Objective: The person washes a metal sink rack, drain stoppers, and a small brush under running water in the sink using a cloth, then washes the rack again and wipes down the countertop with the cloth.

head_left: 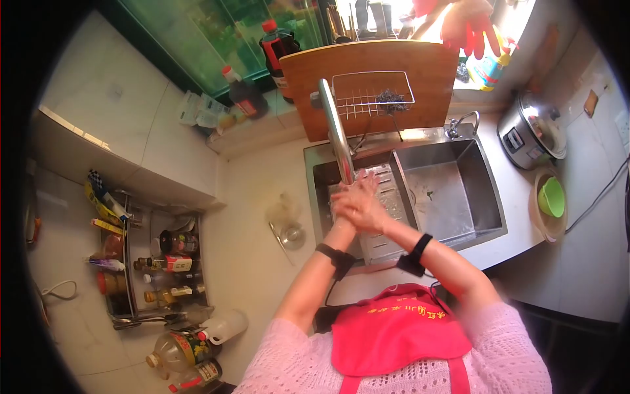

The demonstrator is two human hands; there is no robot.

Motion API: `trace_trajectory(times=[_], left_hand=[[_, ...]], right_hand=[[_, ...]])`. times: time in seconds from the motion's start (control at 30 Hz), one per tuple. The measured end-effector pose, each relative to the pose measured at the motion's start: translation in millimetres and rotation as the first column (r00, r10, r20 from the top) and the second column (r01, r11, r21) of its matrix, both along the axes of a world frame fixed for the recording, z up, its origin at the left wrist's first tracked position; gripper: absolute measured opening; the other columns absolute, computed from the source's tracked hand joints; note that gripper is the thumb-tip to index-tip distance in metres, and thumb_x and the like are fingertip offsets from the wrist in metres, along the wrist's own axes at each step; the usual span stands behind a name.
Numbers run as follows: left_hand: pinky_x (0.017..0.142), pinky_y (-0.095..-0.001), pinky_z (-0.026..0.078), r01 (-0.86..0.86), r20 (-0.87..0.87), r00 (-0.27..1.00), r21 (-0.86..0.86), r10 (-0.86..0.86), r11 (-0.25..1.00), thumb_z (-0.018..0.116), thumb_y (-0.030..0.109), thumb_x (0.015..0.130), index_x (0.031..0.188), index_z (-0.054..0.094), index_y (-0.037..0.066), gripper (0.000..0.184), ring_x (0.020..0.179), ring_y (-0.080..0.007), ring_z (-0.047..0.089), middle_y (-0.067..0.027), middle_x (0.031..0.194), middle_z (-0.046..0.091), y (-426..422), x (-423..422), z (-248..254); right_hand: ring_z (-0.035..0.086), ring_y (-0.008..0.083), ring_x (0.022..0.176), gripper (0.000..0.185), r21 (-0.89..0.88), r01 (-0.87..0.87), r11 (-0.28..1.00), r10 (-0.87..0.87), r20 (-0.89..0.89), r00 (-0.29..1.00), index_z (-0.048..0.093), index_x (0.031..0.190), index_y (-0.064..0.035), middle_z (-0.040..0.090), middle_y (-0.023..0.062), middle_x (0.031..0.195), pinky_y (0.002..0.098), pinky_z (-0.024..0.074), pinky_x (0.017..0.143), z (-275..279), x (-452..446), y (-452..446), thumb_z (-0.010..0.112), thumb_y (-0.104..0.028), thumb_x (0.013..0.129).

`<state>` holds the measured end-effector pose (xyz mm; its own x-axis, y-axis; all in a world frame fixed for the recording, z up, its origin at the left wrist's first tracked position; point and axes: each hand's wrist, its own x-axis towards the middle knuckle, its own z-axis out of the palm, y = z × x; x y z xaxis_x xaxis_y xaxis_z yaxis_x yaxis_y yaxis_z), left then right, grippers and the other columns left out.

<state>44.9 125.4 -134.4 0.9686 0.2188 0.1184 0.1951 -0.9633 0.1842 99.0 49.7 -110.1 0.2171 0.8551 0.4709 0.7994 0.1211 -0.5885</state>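
Both bare hands meet under the tall metal faucet (pixel 337 134), over the left basin of the steel sink (pixel 453 197). My right hand (pixel 369 209) lies across my left hand (pixel 346 197), palms and fingers overlapping. The fingers of my right hand look spread over the other hand; those of my left hand are mostly hidden beneath. Neither hand shows an object in it. Below them, a slotted metal drain tray (pixel 386 244) sits in the left basin. Black bands circle both wrists.
A wooden board (pixel 426 72) with a wire rack (pixel 348 105) stands behind the sink. To the right are a rice cooker (pixel 518 141) and a green bowl (pixel 551 197). A glass lid (pixel 290 235) lies left of the sink; bottles fill a rack (pixel 131 262) farther left.
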Motion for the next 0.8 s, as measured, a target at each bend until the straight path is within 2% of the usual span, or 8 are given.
trace_trajectory(times=[0.13,0.27,0.37,0.43,0.53,0.57,0.7,0.8], left_hand=[[0.114,-0.0515,0.018,0.031,0.006,0.999,-0.378,-0.031,0.925,0.048,0.031,0.087,0.143,0.034,0.016,0.06,0.141,-0.0339,0.021,-0.012,0.152,0.027,-10,-3,-19],[0.115,-0.0448,0.017,0.259,0.037,0.964,0.111,-0.265,0.959,0.045,0.025,0.09,0.143,0.034,0.016,0.055,0.14,-0.0288,0.024,-0.0102,0.15,0.031,1,-17,-19],[0.114,-0.045,0.021,0.238,-0.027,0.971,0.022,-0.238,0.971,0.046,0.022,0.089,0.14,0.039,0.015,0.052,0.139,-0.0297,0.027,-0.0116,0.149,0.033,1,-12,-39],[0.113,-0.0451,0.023,0.222,-0.079,0.971,-0.034,-0.224,0.974,0.047,0.019,0.088,0.137,0.041,0.014,0.05,0.138,-0.0303,0.029,-0.0125,0.148,0.034,2,-13,-49],[0.11,-0.0456,0.028,0.314,-0.511,0.825,0.061,-0.24,0.948,0.051,0.017,0.085,0.131,0.046,0.011,0.047,0.134,-0.0327,0.033,-0.0148,0.141,0.042,-2,-14,32],[0.096,-0.0379,0.041,0.228,0.234,0.946,0.012,-0.225,0.974,0.057,0.013,0.085,0.115,0.057,0.006,0.031,0.109,-0.027,0.052,-0.0111,0.118,0.058,4,-18,1],[0.078,-0.0376,0.041,0.031,0.377,0.923,-0.284,0.082,0.958,0.057,0.018,0.091,0.106,0.059,0.006,0.021,0.089,-0.0228,0.05,-0.0087,0.1,0.057,31,-17,-73],[0.068,-0.038,0.037,-0.153,0.127,0.952,-0.59,0.279,0.792,0.054,0.025,0.095,0.104,0.058,0.007,0.02,0.077,-0.0195,0.044,-0.0065,0.09,0.053,30,-18,-62]], right_hand=[[0.046,0.0407,0.123,0.023,-0.278,0.183,0.943,-0.236,-0.169,0.957,0.072,0.093,-0.0183,0.065,0.0074,0.113,0.052,0.0247,0.109,-11,29,17,0.055,-0.031,0.085],[0.041,0.0521,0.12,0.026,-0.303,0.041,0.952,-0.068,-0.079,0.995,0.072,0.1,-0.0192,0.063,0.0198,0.11,0.0615,0.0252,0.104,6,-24,2,0.057,-0.034,0.085],[0.042,0.0539,0.118,0.032,-0.545,0.258,0.798,-0.268,0.064,0.961,0.071,0.104,-0.0139,0.064,0.0218,0.107,0.061,0.0274,0.103,30,-33,3,0.056,-0.036,0.086],[0.056,0.043,0.106,0.038,-0.448,-0.138,0.883,0.067,-0.17,0.983,0.07,0.098,-0.0056,0.066,0.0198,0.102,0.053,0.0283,0.107,-25,19,22,0.053,-0.039,0.089],[0.058,0.0381,0.101,0.032,-0.505,0.029,0.863,-0.094,-0.104,0.99,0.07,0.093,-0.0124,0.067,0.0146,0.101,0.0547,0.0412,0.093,-12,39,27,0.054,-0.04,0.087],[0.058,0.037,0.098,0.032,-0.382,0.143,0.913,-0.222,-0.172,0.96,0.069,0.091,-0.0102,0.067,0.0145,0.099,0.0517,0.0419,0.091,-23,21,27,0.053,-0.038,0.088],[0.064,0.0318,0.084,0.019,0.177,0.098,0.979,-0.044,-0.288,0.957,0.065,0.098,-0.0043,0.066,0.0126,0.089,0.0382,0.0482,0.084,41,-33,11,0.052,-0.017,0.091],[0.053,0.0286,0.107,0.008,0.364,0.096,0.927,-0.019,-0.211,0.977,0.066,0.082,-0.0149,0.061,0.0055,0.099,0.0677,0.0192,0.101,35,-50,3,0.064,-0.012,0.075]])
